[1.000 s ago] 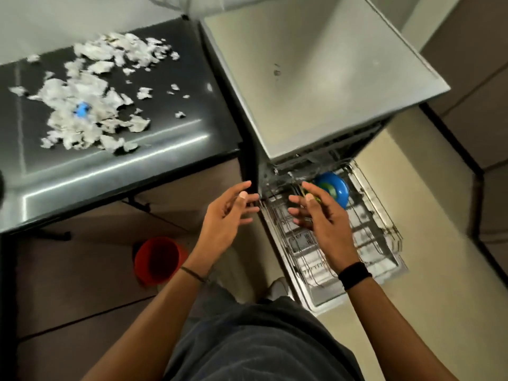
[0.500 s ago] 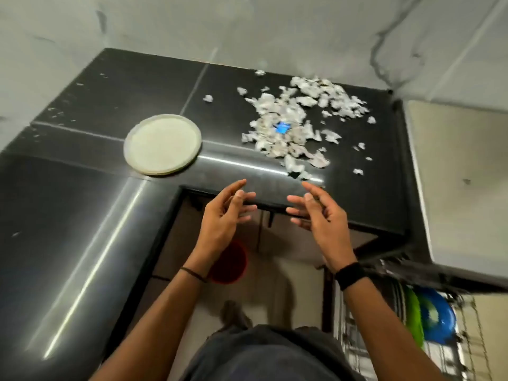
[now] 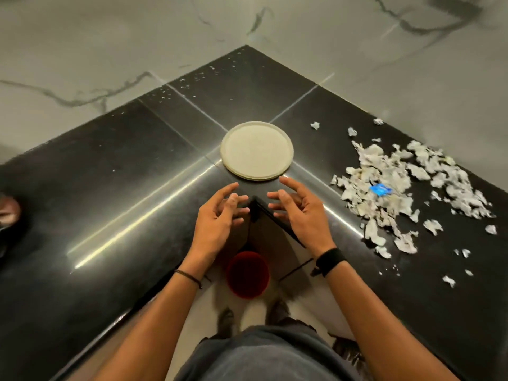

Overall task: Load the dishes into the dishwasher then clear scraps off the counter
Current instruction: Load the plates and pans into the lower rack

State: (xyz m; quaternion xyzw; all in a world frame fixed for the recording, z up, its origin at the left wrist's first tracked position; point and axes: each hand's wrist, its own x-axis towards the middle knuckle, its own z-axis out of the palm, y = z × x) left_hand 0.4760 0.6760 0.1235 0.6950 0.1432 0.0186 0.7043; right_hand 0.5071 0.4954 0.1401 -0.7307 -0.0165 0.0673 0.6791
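Observation:
A round cream plate (image 3: 257,150) lies flat on the black L-shaped counter (image 3: 115,171), near its inner corner. My left hand (image 3: 217,218) and my right hand (image 3: 299,213) hover just in front of the plate, palms facing each other, fingers spread, holding nothing. Neither hand touches the plate. A heap of white paper scraps (image 3: 406,185) with a small blue piece (image 3: 380,190) in it covers the counter to the right. The dishwasher is out of view.
A red bucket (image 3: 247,273) stands on the floor under the counter's inner corner, between my arms. Grey marbled walls (image 3: 137,45) close the counter at the back. A dark object (image 3: 7,213) sits at the far left edge of the counter.
My view has swung left from the open dishwasher to the counter corner. The plate now lies straight ahead and my empty hands have come close to its near rim.

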